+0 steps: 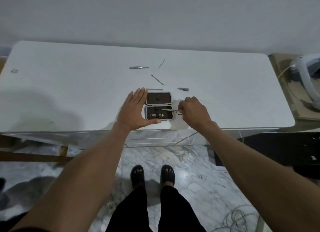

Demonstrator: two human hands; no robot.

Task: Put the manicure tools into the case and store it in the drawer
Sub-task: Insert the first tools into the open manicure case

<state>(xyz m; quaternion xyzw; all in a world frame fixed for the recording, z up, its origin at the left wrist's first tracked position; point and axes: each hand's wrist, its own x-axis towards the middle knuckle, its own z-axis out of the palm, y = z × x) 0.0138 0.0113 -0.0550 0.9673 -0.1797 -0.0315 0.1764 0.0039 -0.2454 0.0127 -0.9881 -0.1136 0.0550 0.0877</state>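
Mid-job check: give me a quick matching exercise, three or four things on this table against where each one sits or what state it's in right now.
Things:
1. scissors
2. nail clipper
3. tweezers
4. case

Places or states:
A. lying open flat, left hand against its left side
B. far back on the table, left of a thin tool
C. held by the right hand, blades over the near half of the case
D. on the table just beyond the right hand

Pairs: 1-C, 2-D, 3-B, 4-A

Left hand braces the open case while right hand pinches small scissors over it.
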